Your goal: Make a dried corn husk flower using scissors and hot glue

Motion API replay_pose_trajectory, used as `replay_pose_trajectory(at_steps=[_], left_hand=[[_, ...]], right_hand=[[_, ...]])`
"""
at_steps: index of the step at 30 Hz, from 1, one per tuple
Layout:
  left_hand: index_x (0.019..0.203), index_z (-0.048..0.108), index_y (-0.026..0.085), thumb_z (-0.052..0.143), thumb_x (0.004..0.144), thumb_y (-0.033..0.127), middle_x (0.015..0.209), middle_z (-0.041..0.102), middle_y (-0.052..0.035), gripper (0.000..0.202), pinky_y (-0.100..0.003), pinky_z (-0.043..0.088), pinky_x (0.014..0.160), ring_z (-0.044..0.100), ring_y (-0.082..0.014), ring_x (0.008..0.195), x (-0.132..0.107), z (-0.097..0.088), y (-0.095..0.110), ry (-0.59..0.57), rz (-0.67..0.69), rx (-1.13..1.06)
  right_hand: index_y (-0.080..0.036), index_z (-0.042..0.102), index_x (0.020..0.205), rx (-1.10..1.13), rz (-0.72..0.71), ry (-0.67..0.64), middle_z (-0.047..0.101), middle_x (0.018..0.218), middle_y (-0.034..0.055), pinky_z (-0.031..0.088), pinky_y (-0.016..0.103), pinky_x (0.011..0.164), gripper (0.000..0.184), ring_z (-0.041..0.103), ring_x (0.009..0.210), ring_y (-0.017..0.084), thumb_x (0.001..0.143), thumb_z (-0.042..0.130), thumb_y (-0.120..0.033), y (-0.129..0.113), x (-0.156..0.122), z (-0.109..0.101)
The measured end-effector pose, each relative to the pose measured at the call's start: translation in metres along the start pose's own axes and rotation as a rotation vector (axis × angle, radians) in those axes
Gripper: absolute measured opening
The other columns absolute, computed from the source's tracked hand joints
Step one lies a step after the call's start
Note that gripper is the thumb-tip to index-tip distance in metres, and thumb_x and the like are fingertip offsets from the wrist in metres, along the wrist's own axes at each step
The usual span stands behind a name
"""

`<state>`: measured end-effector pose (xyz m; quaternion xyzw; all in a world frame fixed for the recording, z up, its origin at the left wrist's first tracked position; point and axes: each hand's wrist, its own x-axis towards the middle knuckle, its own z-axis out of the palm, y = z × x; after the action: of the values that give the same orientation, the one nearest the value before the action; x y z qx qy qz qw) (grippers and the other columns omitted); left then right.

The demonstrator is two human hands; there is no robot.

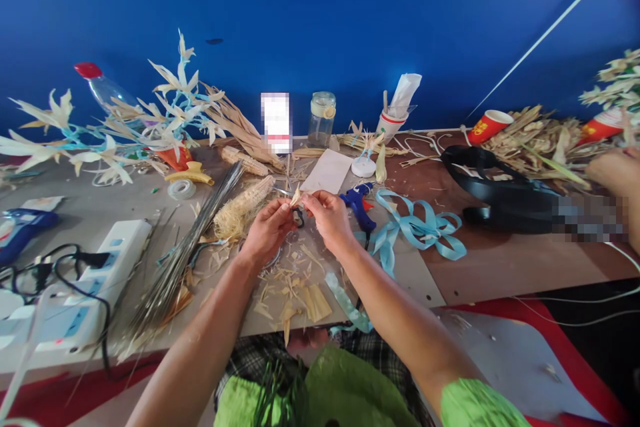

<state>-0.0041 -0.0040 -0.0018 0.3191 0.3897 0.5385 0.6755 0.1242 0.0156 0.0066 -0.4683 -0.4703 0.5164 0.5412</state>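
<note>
My left hand (267, 230) and my right hand (329, 217) meet over the middle of the table, fingers pinched together on a small pale husk piece (296, 197). A dark scissors handle (299, 217) shows just beneath the fingertips; whether a hand holds it I cannot tell. Husk scraps (295, 293) lie below my wrists. A blue glue gun (358, 205) rests right of my right hand. A bundle of thin wires (185, 253) lies left of my left hand.
A light blue ribbon (417, 230) curls at the right. A white power strip (75, 293) sits at the left. Husk flowers on blue stems (150, 123), a glass jar (321, 119), red paper cups (490, 125) and a black bag (500, 190) stand farther back. Another person's arm (617, 177) rests at far right.
</note>
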Motion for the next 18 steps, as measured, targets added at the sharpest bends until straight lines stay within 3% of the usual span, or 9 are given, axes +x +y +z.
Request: replay_pose_trajectory(at_steps=[6,18], left_hand=[[0.077,0.058,0.016,0.079,0.061,0.035,0.059,0.049,0.0049,0.033,-0.02,0.045,0.058,0.047,-0.0058,0.052,0.0002,0.002,0.0012,0.045,0.004,-0.036],[0.071,0.056,0.016,0.075,0.069,0.031,0.053,0.041,0.0067,0.024,-0.019,0.042,0.058,0.039,-0.0045,0.048,0.0033,-0.0029,-0.005,-0.003,0.07,-0.069]], right_hand=[[-0.018,0.057,0.059,0.088,-0.004,-0.026,0.053,0.057,-0.0017,0.035,0.024,0.056,0.026,0.044,0.055,0.01,0.071,0.061,-0.041,0.001,-0.0004,0.0022],[-0.017,0.055,0.057,0.27,0.025,0.063,0.053,0.056,-0.0028,0.033,0.022,0.052,0.023,0.041,0.05,0.007,0.068,0.063,-0.036,0.0027,0.0031,0.0028]])
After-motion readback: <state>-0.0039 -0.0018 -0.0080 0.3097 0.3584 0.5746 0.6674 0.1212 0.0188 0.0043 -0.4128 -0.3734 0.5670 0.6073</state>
